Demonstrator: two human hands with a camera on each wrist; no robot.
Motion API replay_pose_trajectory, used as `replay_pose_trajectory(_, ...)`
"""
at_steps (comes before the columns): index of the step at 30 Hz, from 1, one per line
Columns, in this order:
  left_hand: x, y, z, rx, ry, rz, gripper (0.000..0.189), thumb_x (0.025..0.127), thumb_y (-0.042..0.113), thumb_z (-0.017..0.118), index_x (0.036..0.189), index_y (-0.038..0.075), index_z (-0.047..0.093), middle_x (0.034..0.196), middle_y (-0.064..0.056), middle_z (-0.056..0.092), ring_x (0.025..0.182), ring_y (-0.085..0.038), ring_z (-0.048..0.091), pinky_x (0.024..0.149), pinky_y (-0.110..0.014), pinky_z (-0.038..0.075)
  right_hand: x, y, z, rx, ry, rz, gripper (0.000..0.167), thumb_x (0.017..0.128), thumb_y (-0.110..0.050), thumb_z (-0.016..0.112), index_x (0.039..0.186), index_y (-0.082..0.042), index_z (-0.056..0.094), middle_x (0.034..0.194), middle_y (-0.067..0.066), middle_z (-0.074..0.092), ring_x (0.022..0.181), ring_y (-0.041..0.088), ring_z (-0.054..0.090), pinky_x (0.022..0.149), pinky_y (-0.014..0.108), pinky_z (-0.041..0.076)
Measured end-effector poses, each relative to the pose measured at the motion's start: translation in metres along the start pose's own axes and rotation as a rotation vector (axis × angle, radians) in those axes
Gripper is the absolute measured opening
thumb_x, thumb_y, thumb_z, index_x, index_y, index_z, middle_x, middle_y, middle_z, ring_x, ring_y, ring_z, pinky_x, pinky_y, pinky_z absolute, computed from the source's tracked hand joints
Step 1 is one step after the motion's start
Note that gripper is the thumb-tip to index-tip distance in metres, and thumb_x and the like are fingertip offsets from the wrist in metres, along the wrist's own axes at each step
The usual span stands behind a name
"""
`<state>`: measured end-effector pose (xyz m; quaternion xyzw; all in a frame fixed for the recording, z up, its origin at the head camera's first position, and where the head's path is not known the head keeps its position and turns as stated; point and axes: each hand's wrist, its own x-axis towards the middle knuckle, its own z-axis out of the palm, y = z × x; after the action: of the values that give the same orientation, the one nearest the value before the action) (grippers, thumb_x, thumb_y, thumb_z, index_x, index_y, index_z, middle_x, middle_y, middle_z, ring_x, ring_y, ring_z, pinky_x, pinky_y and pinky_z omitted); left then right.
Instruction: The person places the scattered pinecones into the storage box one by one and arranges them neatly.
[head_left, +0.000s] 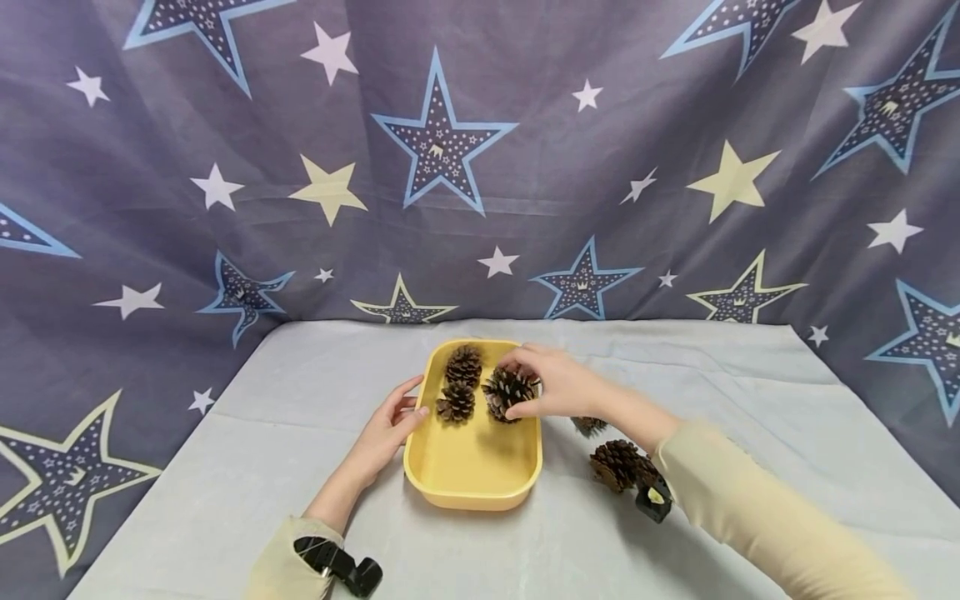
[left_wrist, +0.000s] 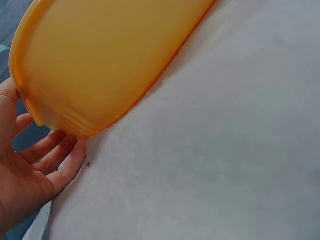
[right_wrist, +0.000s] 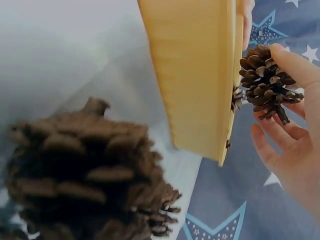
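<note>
A pine cone [head_left: 509,393] is held between the thumb and fingers of my right hand [head_left: 558,383], over the right side of a yellow plastic bin [head_left: 472,502]. In the right wrist view this pine cone [right_wrist: 268,82] is level with the bin's rim. Two more pine cones, one farther back [head_left: 464,365] and one nearer [head_left: 456,403], lie inside along the left wall. My left hand [head_left: 386,433] grips the bin's left rim, thumb over the edge. Its fingers [left_wrist: 52,155] lie against the outer wall in the left wrist view.
Right of the bin, a pine cone [head_left: 618,465] lies on the pale cloth-covered table [head_left: 300,450], with others partly hidden by my right arm. One pine cone [right_wrist: 82,175] looms close in the right wrist view. A star-patterned curtain [head_left: 510,225] hangs behind the table.
</note>
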<state>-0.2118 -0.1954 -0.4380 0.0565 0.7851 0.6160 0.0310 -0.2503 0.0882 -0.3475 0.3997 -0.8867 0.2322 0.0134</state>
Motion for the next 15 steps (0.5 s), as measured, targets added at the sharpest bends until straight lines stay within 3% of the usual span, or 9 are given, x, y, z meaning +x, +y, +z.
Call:
replay_pose_trajectory(7, 0.002, -0.001, 0.001, 0.001, 0.001, 0.008, 0.054, 0.090, 0.028, 0.056, 0.139, 0.027, 0.033, 0.123, -0.017, 0.048, 0.099, -0.025, 0.053, 0.069, -0.030, 0.053, 0.010, -0.009, 0.008, -0.044, -0.007, -0.063, 0.071, 0.068, -0.044, 0.075, 0.125, -0.011, 0.050, 0.125, 0.004, 0.053, 0.113, 0.019, 0.050, 0.098, 0.040, 0.040)
replay_pose_trajectory(15, 0.001, -0.001, 0.001, -0.011, -0.005, 0.005, 0.054, 0.090, 0.027, 0.056, 0.139, 0.025, 0.034, 0.125, -0.017, 0.048, 0.102, -0.026, 0.053, 0.070, -0.029, 0.053, 0.018, -0.019, 0.022, -0.057, -0.090, -0.089, 0.066, 0.069, -0.041, 0.074, 0.124, -0.012, 0.051, 0.121, 0.003, 0.053, 0.113, 0.017, 0.049, 0.099, 0.036, 0.039)
